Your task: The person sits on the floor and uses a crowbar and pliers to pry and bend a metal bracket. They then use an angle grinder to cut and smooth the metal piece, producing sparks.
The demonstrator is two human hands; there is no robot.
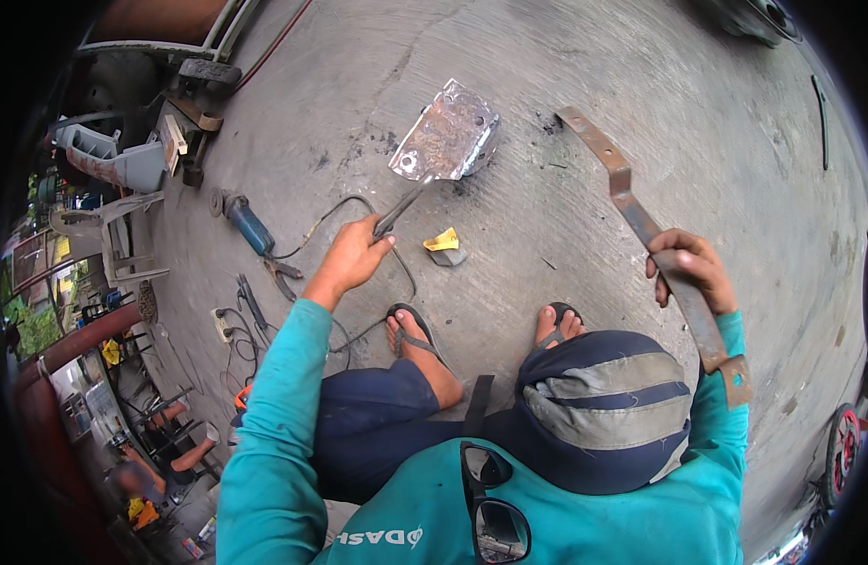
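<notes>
Grips a long dark tool (403, 209) in the left hand (356, 250), with fingers closed round the handle; brings the tool's tip up to the near edge of a scorched metal plate (450, 127), can't tell if clamped. Has that plate ahead, left of centre, on or just over the concrete floor (547, 56). Also holds a rusty, bent flat bar (634, 215) in the right hand (693, 266), with fingers wrapped around it near mid-length; angles the holed far end forward, right of the plate. Has a small yellow-and-grey item (444, 247) on the floor between the hands, nearer the left. Has a blue angle grinder (249, 226) lying farther left, with a plier-like clamp (283, 273) just beside. Wears flip-flops, a teal shirt (274, 405) and sunglasses (502, 529) hung at the chest. Shows a red-rimmed wheel (843, 452) at far right.
</notes>
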